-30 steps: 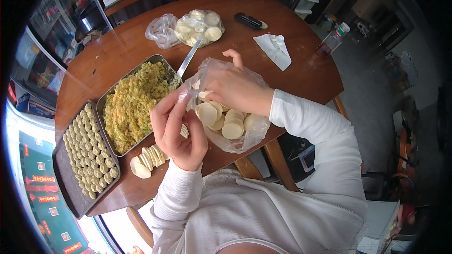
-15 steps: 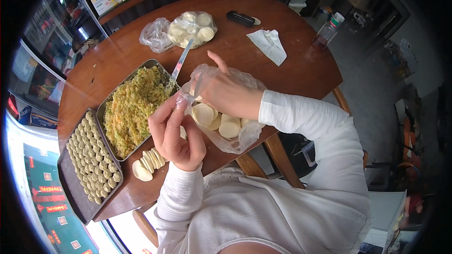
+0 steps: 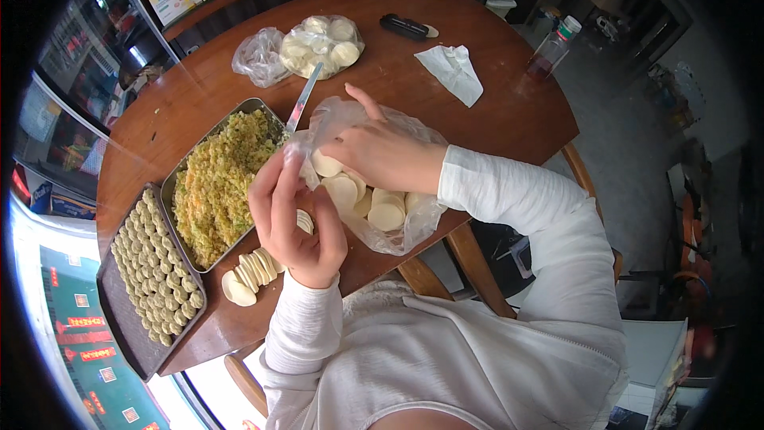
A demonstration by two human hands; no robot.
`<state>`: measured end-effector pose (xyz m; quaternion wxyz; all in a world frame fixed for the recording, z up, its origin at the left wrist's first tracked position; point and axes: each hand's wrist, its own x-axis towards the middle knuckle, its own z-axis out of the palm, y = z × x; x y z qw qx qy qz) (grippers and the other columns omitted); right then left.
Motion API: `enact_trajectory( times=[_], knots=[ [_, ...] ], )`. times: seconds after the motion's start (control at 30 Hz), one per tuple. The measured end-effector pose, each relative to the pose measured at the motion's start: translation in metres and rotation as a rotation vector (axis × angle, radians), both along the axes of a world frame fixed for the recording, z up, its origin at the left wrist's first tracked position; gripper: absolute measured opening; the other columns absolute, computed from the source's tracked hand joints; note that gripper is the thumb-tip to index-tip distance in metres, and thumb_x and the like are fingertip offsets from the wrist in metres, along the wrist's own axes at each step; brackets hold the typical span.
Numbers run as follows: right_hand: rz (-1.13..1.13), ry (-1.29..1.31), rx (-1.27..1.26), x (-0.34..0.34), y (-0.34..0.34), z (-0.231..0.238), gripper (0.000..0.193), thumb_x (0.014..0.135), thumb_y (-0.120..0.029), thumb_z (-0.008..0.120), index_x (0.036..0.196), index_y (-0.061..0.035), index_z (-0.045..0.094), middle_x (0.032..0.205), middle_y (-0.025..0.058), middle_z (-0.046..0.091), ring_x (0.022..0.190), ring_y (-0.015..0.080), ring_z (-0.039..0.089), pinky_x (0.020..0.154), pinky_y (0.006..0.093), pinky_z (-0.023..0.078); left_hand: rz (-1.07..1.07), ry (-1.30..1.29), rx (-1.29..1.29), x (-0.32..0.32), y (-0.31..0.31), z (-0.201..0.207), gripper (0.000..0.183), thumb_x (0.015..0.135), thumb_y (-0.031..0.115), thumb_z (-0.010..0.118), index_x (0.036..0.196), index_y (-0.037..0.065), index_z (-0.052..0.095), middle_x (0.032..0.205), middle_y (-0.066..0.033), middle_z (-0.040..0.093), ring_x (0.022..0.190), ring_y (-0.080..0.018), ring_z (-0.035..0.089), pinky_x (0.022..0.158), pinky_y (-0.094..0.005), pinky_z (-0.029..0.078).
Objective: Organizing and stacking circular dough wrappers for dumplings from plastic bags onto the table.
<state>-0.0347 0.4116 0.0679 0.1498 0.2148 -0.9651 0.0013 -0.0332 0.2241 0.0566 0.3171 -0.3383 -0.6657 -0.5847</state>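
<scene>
My left hand [image 3: 296, 219] pinches the rim of a clear plastic bag [image 3: 414, 235] with its fingertips. My right hand [image 3: 390, 155] reaches across the bag's mouth from the right, one finger sticking out. Its other fingers are curled at a round, pale dough wrapper [image 3: 326, 164], their tips partly hidden. More wrappers [image 3: 387, 215] lie stacked inside the bag. Below my left hand, a fanned row of wrappers [image 3: 250, 272] rests on the table. A metal tray [image 3: 169, 191] to the left holds a heap of chopped yellow-green filling [image 3: 219, 183], with a silver-handled utensil [image 3: 305, 97] leaning in it.
At far left, a dark tray [image 3: 127, 310] holds rows of small shaped dumplings [image 3: 155, 267]. Another bag of wrappers [image 3: 322, 44] sits toward the back, beside a crumpled bag [image 3: 261, 57]. A black object [image 3: 404, 27], white paper [image 3: 452, 72] and a bottle [image 3: 555, 48] are on the wooden table [image 3: 509, 123].
My left fingers have shifted slightly up and left with the bag's rim, so its mouth gapes wider. More of the wrapper by my right fingertips shows.
</scene>
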Motion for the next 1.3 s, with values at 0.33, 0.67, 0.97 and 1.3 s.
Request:
enact_trajectory(
  times=[0.33,0.67,0.97,1.3],
  knots=[
    [0.025,-0.182,-0.001,0.073,0.01,0.037,0.023,0.087,-0.027,0.08,0.105,-0.0147,0.074,0.11,0.0007,0.066,0.112,0.0181,0.066,0.123,0.0622,0.02,0.012,-0.006,-0.071,0.003,-0.007,-0.003,0.031,0.087,-0.012,0.065,0.116,-0.003,0.073,0.122,-0.0174,0.069,0.101,-0.0226,0.066,0.08,-0.0298,0.055],
    [-0.18,-0.139,-0.077,0.129,0.023,0.029,0.042,0.089,-0.031,0.08,0.125,-0.0118,0.072,0.115,0.0011,0.066,0.112,0.0182,0.064,0.119,0.0567,0.021,0.024,0.091,-0.02,0.008,-0.011,-0.003,0.034,0.084,-0.012,0.064,0.115,-0.004,0.074,0.119,-0.02,0.068,0.104,-0.0278,0.067,0.085,-0.033,0.055],
    [-0.157,-0.03,-0.076,0.127,0.03,0.04,0.033,0.094,-0.003,0.063,0.126,-0.0084,0.072,0.11,0.004,0.069,0.106,0.0194,0.068,0.115,0.0515,0.026,0.014,0.081,-0.019,0.008,-0.012,-0.008,0.035,0.087,-0.012,0.063,0.12,-0.006,0.072,0.125,-0.0208,0.067,0.111,-0.028,0.065,0.09,-0.035,0.054],
    [-0.205,-0.274,-0.046,0.125,0.054,0.056,0.04,0.093,-0.011,0.072,0.133,-0.0106,0.071,0.132,0.0054,0.07,0.1,0.0222,0.066,0.104,0.0395,0.039,0.015,0.193,-0.159,0.001,0.001,0.005,0.046,0.07,-0.008,0.073,0.112,0.007,0.079,0.11,-0.0077,0.076,0.087,-0.0229,0.065,0.079,-0.0327,0.048]
  ],
)
